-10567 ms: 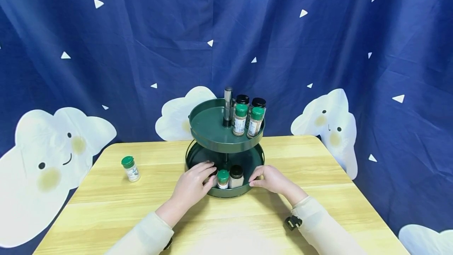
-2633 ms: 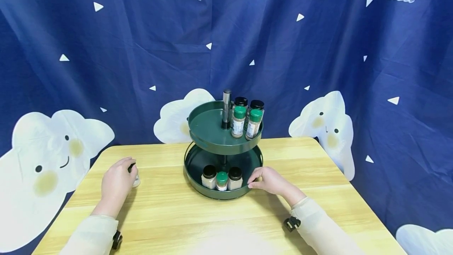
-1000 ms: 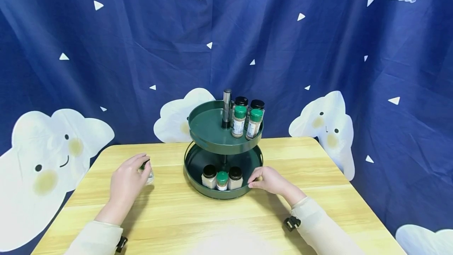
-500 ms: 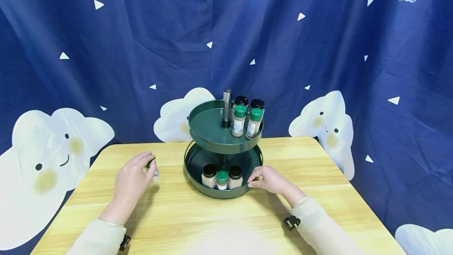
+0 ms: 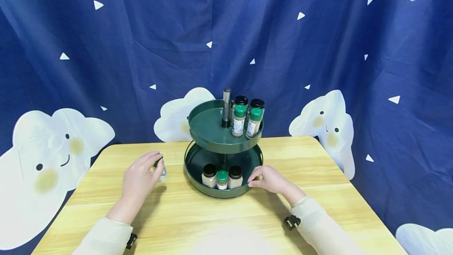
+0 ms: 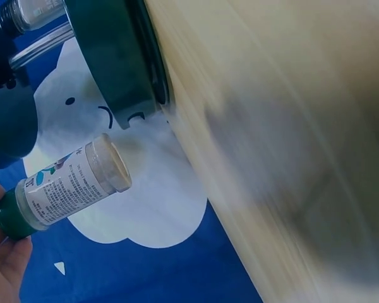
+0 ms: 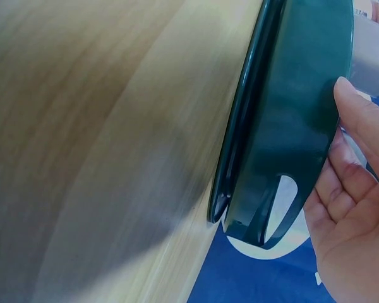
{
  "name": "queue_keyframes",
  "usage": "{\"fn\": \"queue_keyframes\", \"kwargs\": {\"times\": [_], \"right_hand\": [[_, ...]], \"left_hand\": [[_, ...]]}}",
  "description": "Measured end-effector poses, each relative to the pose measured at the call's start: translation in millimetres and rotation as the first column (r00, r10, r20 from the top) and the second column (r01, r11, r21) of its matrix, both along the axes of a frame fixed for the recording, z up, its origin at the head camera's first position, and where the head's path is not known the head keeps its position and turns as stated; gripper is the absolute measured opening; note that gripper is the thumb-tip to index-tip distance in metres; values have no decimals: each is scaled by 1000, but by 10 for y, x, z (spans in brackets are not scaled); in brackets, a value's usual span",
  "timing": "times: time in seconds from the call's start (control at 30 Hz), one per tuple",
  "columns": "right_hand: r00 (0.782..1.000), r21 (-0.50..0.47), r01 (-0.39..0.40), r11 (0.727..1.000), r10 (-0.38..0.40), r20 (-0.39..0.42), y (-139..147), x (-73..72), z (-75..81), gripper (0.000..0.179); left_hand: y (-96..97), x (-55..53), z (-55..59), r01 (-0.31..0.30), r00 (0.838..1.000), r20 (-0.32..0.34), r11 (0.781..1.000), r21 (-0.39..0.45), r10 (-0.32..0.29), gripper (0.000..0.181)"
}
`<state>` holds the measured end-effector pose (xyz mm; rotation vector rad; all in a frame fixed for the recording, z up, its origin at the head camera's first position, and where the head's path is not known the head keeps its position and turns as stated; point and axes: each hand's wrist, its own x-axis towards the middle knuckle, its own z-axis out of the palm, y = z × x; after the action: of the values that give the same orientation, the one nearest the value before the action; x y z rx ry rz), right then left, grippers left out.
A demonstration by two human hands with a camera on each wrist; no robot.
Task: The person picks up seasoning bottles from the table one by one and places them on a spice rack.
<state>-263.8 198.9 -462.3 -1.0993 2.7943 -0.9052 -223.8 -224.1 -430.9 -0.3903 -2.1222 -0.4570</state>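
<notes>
My left hand (image 5: 141, 174) grips a clear spice jar (image 6: 72, 183) by its green cap, left of a two-tier dark green turntable rack. In the left wrist view the jar's bottom hangs clear of the wooden table. My right hand (image 5: 270, 180) pinches the front right rim of the rack's lower tray (image 7: 303, 107) between thumb and fingers. Inside that tray stand two black-capped jars (image 5: 209, 176) with a smaller-looking green-capped jar (image 5: 222, 181) between them. On the upper tray (image 5: 205, 127), two green-capped jars (image 5: 238, 121) stand in front of two black-capped ones (image 5: 257, 104).
A metal post (image 5: 227, 107) rises through the upper tray. The rack stands toward the back of the wooden table (image 5: 198, 223). Behind the table hangs a blue curtain (image 5: 141, 50) with white clouds and triangles.
My left hand left the jar in the lower tray, took the green-capped jar from the table's left side and has carried it rightward toward the rack. My right hand stays on the rim.
</notes>
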Motion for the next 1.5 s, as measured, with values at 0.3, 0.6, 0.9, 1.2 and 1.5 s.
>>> {"fn": "queue_keyframes", "kwargs": {"times": [0.3,0.6,0.9,1.2,1.5], "right_hand": [[1000,-1,6,1000,-6,8,5,2,6,4],[1000,-11,-3,1000,4,15,10,8,-2,4],[1000,-16,-9,1000,9,17,11,6,-11,4],[1000,-4,0,1000,0,15,6,-2,-8,4],[1000,-15,-3,1000,3,13,6,-5,-1,4]], "left_hand": [[109,-11,7,35,999,-26,999,13,-35,19],[233,-31,4,69,996,-62,997,34,-67,20],[360,-50,23,100,993,-70,994,48,-96,19],[497,-74,40,136,990,-53,988,78,-132,18],[577,-124,-2,153,987,-48,985,77,-150,18]]}}
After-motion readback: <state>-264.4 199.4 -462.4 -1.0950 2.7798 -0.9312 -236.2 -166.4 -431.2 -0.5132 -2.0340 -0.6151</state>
